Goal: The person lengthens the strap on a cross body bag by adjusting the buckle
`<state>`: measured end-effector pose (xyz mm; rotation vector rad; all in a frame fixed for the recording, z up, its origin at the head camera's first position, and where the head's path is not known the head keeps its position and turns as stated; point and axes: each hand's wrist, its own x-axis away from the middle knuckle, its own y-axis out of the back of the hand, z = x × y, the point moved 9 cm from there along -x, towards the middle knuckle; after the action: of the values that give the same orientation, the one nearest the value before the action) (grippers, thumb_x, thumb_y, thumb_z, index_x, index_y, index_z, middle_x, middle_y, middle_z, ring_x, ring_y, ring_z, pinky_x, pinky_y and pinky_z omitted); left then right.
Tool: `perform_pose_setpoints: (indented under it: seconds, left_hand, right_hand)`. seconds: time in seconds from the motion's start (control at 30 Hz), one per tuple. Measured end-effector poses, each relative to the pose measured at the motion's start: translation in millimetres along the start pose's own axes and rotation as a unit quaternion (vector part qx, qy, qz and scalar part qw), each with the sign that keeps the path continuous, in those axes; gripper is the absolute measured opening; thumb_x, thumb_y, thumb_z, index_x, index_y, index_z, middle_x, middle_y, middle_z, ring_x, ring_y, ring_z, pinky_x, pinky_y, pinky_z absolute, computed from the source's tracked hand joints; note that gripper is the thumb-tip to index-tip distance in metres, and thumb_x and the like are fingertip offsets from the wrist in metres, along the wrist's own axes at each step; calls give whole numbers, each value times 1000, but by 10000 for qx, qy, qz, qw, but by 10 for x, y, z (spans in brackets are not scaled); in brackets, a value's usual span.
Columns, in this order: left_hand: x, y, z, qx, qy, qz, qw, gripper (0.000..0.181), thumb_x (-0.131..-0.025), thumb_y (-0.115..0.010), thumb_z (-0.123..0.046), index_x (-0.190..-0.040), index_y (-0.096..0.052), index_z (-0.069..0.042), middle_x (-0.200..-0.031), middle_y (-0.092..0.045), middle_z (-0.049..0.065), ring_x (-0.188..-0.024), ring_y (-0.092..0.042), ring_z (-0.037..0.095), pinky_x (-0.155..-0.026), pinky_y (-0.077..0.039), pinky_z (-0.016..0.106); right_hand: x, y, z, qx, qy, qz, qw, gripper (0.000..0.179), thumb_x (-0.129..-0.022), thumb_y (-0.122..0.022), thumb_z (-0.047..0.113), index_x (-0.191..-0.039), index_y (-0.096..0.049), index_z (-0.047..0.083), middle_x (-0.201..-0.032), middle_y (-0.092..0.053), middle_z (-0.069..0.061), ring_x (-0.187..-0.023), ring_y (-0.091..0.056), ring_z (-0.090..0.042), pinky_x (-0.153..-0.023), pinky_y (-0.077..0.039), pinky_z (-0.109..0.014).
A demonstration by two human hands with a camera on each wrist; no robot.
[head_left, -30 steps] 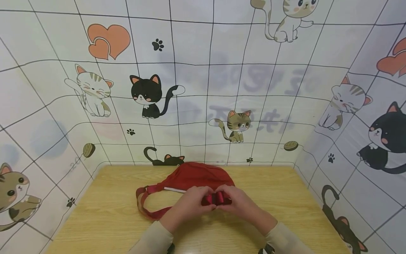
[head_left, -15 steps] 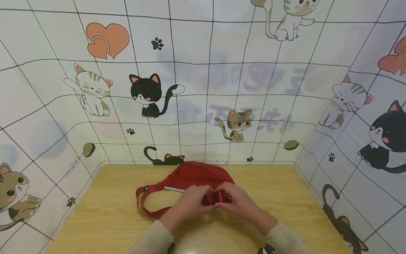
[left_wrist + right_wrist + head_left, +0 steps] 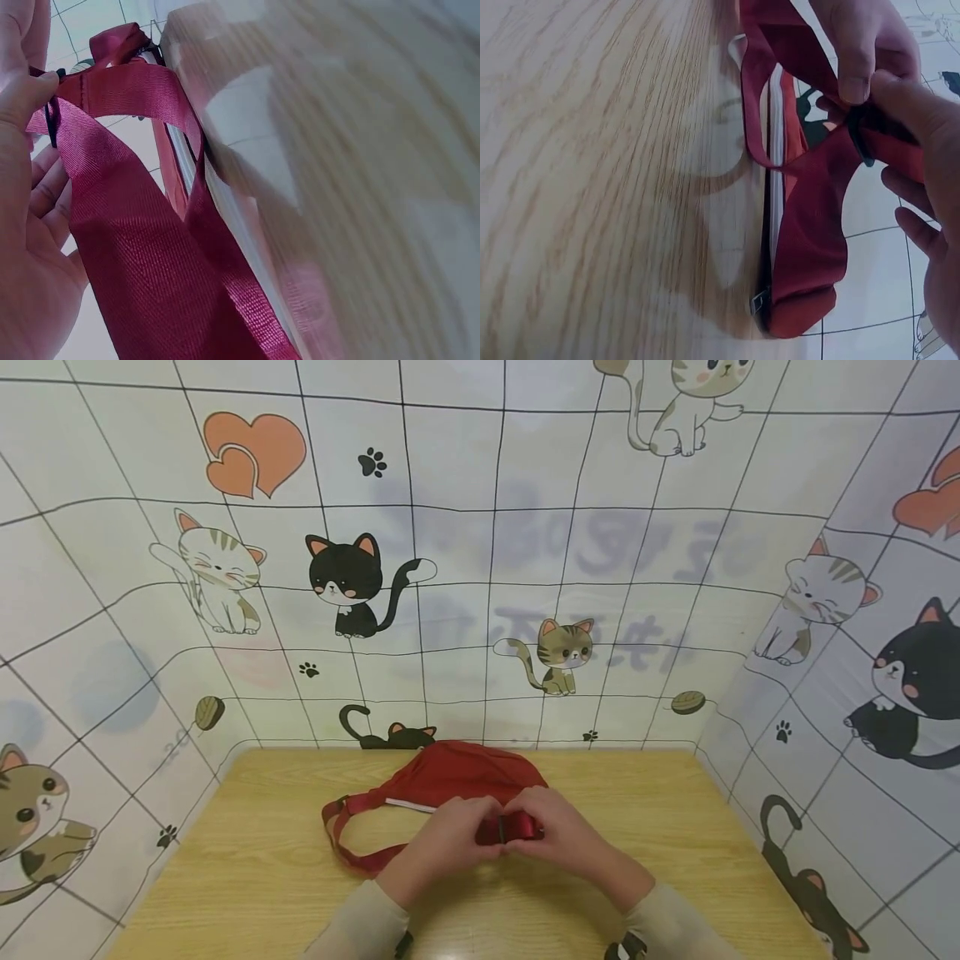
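Note:
A red waist bag lies on the table with its white zip edge facing me. Its dark red webbing strap loops up off the bag into both hands. A black strap slider sits on the webbing where the fingertips meet. My left hand pinches the strap beside the slider, thumb on the near side. From the other side, my right hand pinches the webbing at the slider, thumb close to the left thumb in the right wrist view. Palms hide part of the strap.
A pale wood table carries the bag near its back edge. White cloth walls with grid lines and cartoon cats stand behind and on both sides. Another stretch of strap loops out to the left on the table.
The right hand has moved slightly up and left, closer to the left hand. The webbing between the hands has shifted, and the dark slider now shows between the fingertips. The bag stays nearly in place.

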<state>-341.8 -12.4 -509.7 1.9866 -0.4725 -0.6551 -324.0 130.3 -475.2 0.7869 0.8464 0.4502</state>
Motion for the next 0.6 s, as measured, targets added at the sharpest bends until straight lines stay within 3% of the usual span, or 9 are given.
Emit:
perform_pose_setpoints:
  seconds: [0.07, 0.17, 0.4, 0.5, 0.6]
  left_hand:
    - [1, 9, -6, -54, -17, -21, 10000, 42, -93, -90, -43, -125, -70, -25, -105, -71, -17, -91, -61, 4, -91, -53, 33]
    - [7, 16, -15, -43, -43, -57, 10000, 40, -94, -89, -46, -124, -70, -26, -102, -69, -19, -89, -60, 3, -89, -53, 32]
    - [36, 33, 24, 71, 82, -87, 9999, 40, -93, -91, -44, -122, -70, -26, -98, -67, -19, -86, -57, 6, -83, -51, 31]
    - [35, 30, 35, 30, 98, -69, 9999, 42, -93, -91, -44, -124, -70, -25, -101, -69, -17, -88, -59, 7, -84, -52, 32]
    - [27, 13, 22, -29, 37, -33, 10000, 43, -93, -91, -44, -126, -70, -25, -107, -73, -16, -92, -62, 6, -89, -54, 33]
  right_hand:
    - [-31, -5, 44, 205, 200, -49, 9996, 45, -85, -99, 25, -121, -75, 14, -116, -74, 6, -107, -63, -13, -91, -55, -37]
    - [-29, 6, 39, 165, 179, -155, 9996, 43, -83, -100, 21, -119, -76, 14, -114, -75, 6, -105, -63, -12, -89, -55, -35]
    - [50, 161, -63, -834, -393, -607, 9939, 38, -87, -97, 15, -119, -77, 16, -112, -73, 6, -93, -65, -13, -69, -62, -38]
    - [50, 147, -62, -562, -518, -365, 9964, 43, -87, -98, 20, -124, -75, 16, -116, -73, 6, -99, -65, -14, -76, -62, -39]
    - [15, 73, -32, 186, -523, 74, 9984, 49, -88, -98, 31, -128, -74, 17, -120, -74, 7, -107, -65, -14, -89, -58, -40]
